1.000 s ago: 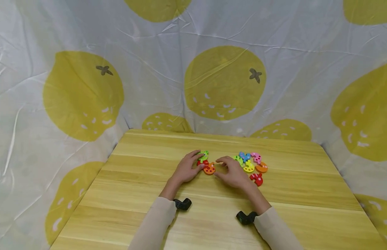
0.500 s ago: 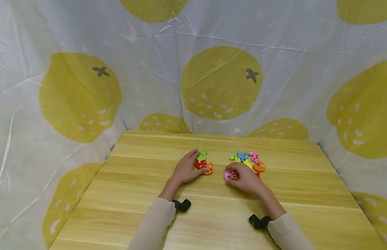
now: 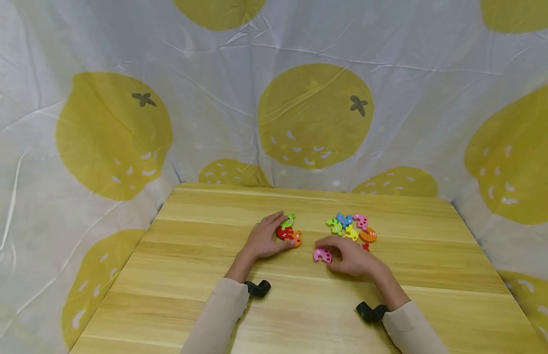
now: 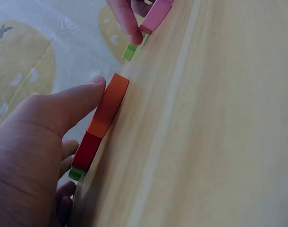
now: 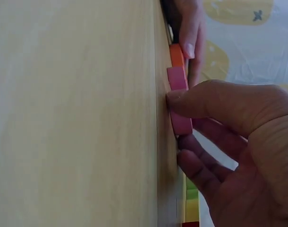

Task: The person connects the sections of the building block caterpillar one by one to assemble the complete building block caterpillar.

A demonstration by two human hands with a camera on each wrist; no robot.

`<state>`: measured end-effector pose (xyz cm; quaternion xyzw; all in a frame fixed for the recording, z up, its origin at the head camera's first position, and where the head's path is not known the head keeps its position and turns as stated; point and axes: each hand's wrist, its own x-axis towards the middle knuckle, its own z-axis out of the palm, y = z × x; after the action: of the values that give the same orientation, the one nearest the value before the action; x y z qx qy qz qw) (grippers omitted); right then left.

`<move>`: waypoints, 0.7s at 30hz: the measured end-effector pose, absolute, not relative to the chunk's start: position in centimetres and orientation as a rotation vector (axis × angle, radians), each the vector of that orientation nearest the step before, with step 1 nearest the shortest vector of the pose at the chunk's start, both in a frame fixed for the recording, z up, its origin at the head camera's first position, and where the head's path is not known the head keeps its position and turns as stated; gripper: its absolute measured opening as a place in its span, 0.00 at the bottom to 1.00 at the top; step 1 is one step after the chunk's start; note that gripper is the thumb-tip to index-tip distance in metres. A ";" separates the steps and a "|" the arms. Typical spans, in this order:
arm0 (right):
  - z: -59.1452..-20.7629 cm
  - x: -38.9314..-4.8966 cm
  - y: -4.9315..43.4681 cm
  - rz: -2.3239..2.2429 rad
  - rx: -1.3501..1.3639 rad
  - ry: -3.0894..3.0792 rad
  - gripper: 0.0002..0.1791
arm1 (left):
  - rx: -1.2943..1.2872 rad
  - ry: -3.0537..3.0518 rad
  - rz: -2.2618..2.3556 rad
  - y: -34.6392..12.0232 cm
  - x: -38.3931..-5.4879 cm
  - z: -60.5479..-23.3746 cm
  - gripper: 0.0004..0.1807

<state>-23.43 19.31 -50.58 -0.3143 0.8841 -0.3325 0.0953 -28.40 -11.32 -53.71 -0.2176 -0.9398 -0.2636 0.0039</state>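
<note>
My right hand [image 3: 351, 256] pinches a pink puzzle piece [image 3: 322, 254] with dark pink dots between thumb and fingers, its notch towards me. The right wrist view shows the thumb across the edge of this piece [image 5: 182, 124], low over the table. My left hand [image 3: 264, 238] rests beside three joined pieces: a green caterpillar-like head [image 3: 290, 221], a red piece [image 3: 283, 233] marked 2 and an orange piece [image 3: 298, 239] marked 3. In the left wrist view its extended thumb touches the orange piece [image 4: 108, 106]; its other fingers are mostly hidden.
Behind my right hand lie loose pieces: green [image 3: 334, 225], blue [image 3: 344, 220], pink [image 3: 360, 221], yellow [image 3: 351, 233], orange [image 3: 368, 235] marked 10, and a partly covered red one [image 3: 365, 247]. The wooden table [image 3: 203, 221] meets a lemon-print curtain [image 3: 220, 113] at the back.
My right hand has moved right and towards me from beside the orange piece, where it held nothing visible. It now holds the pink piece, slightly turned since half a second ago. The left stays put.
</note>
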 end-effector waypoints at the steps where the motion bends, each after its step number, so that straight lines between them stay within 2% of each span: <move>1: -50.6 -23.5 19.3 -0.998 -0.929 2.612 0.27 | -0.682 -2.942 -0.824 -11.3 -28.4 -53.7 0.48; 9: -50.8 -24.1 18.9 -1.064 -0.767 2.668 0.24 | -0.650 -2.926 -0.858 -11.3 -28.4 -53.8 0.50; 21: -50.3 -25.4 17.4 -1.192 -0.685 2.742 0.21 | -0.619 -2.923 -0.873 -11.4 -28.4 -53.9 0.50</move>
<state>-25.36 17.42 -50.30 -0.2232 0.8933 -0.3883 0.0372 -28.38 -11.38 -53.93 -0.1987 -0.9389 -0.2806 0.0143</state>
